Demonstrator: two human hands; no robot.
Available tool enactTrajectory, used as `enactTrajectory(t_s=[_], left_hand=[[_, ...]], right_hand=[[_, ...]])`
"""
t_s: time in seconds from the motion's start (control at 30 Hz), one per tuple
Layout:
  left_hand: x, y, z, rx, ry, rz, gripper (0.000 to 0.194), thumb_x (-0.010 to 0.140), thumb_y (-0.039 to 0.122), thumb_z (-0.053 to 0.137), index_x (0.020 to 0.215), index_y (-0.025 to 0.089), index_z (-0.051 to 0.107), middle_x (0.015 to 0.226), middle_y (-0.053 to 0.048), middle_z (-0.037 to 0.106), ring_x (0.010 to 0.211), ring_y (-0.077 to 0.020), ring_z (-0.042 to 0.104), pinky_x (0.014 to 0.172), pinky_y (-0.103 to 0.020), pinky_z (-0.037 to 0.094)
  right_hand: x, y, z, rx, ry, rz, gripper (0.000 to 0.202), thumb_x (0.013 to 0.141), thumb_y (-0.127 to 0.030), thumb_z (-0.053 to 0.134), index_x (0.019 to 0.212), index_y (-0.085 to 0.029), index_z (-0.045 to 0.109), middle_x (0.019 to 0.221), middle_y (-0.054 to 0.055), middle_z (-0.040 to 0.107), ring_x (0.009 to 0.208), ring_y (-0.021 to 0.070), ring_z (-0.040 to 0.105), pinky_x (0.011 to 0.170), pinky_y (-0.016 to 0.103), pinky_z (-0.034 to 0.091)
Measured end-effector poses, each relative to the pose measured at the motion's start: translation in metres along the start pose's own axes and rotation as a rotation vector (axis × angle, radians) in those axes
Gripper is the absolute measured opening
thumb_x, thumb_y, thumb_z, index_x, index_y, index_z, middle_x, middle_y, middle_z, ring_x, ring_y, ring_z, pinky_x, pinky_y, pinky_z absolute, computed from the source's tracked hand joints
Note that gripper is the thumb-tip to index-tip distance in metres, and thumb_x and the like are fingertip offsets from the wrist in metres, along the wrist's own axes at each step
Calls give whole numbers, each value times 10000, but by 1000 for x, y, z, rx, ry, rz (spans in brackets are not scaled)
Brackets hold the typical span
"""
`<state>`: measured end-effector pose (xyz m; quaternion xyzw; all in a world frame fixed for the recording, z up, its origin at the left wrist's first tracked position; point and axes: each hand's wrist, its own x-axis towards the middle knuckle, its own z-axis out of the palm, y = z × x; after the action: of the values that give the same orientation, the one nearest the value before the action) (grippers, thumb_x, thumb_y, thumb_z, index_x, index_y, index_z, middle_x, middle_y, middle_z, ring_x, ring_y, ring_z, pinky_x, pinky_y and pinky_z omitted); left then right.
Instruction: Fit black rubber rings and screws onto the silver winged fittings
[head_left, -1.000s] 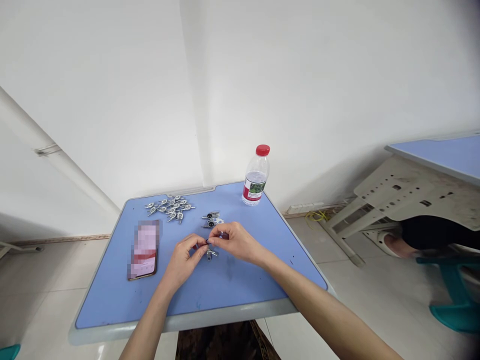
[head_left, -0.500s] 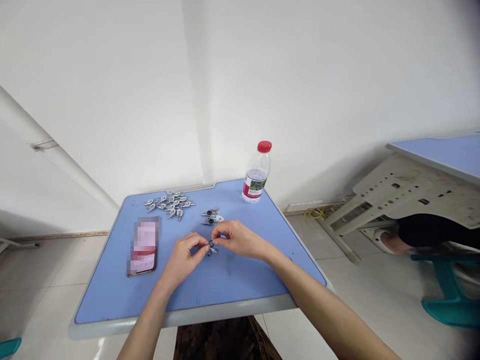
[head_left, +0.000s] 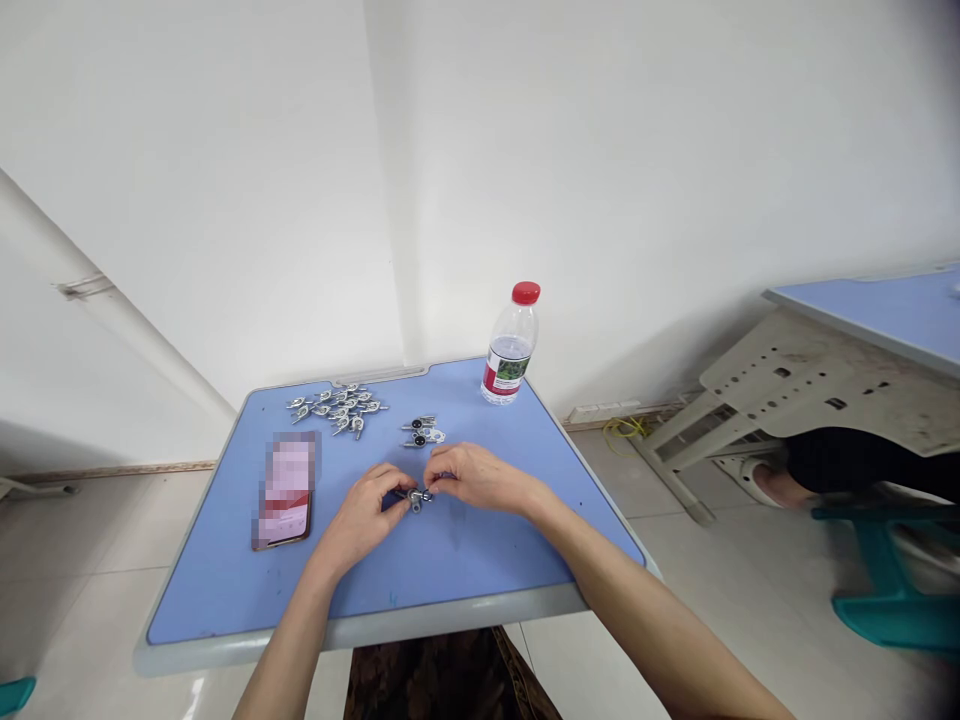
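Observation:
Over the middle of the blue desk (head_left: 480, 560), my left hand (head_left: 371, 510) pinches a small metal part (head_left: 416, 500) between thumb and fingers. Close on its right, my right hand (head_left: 469, 474) has its fingertips pressed together at the part's right end; what they hold is too small to make out. Beyond my hands lie a few metal pieces with black round ends (head_left: 418, 439). A pile of several similar silver metal parts (head_left: 345, 405) sits at the back left of the desk.
A phone (head_left: 287, 490) with a lit screen lies on the left of the desk. A water bottle (head_left: 508, 365) with a red cap stands at the back right edge. Farther right are another desk (head_left: 885, 310), a person's foot (head_left: 772, 482) and a green stool (head_left: 892, 600).
The metal part between my hands now shows more plainly, turned nearly level. The dark ring seen at my fingertips before no longer stands out. The view has shifted slightly.

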<state>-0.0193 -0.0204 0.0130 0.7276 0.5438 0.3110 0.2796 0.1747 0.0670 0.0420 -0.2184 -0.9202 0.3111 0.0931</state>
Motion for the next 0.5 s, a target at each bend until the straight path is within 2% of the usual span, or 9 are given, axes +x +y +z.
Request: enactTrajectory(t_s=[0.2,0.5], left_hand=[[1,1,1,7,-35,-15,201,790,103,547,929,214,640,945,-28,627,916,-191,573,841,-313,437],[1,5,1,26,-40,-55,170,774,119,554,907,205,615,923,-25,615,903,-196,558,821,-320,431]], right_hand=[[3,-1,6,-70,10,25,173,806,-52,510,777,-159,642,820,1,630,706,103,540,648,209,365],[8,-2,18,-155,47,80,123,846,-151,536,835,-169,657,806,26,666,735,145,562,619,231,342]])
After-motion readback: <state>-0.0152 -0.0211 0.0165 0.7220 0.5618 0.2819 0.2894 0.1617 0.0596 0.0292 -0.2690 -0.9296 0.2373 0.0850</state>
